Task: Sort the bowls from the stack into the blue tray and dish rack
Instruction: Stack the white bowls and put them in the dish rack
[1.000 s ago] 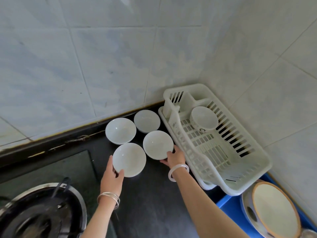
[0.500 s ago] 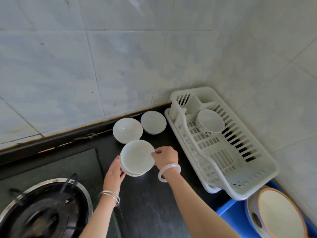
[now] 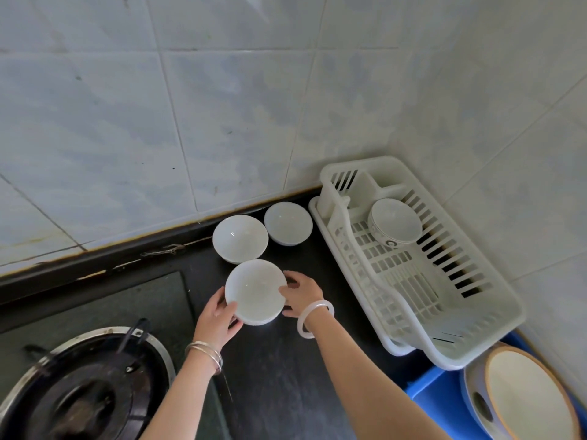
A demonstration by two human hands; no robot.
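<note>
On the dark desk beside the tiled wall corner, both hands hold a short stack of round white ceramic bowls [image 3: 255, 290]. The left hand [image 3: 217, 319] grips the stack's near-left rim, thumb over the edge and fingers underneath. The right hand [image 3: 301, 293] is curled against the stack's right side, fingertips touching the rim; how firmly it grips cannot be told. At least two nested rims show at the stack's lower edge.

Just behind the stack sit two single white bowls, side by side and upright: the left white bowl [image 3: 240, 238] and the right white bowl [image 3: 288, 223], the latter near the wall. To their right stands a white slatted plastic dish rack [image 3: 444, 300], with one patterned white bowl [image 3: 395, 224] tilted in its far end. A blue plastic tray [image 3: 441, 404] lies at the lower right, partly under the rack's near corner, carrying a large tan-rimmed dish [image 3: 527, 395]. A round black gas burner [image 3: 82, 389] fills the lower left.
</note>
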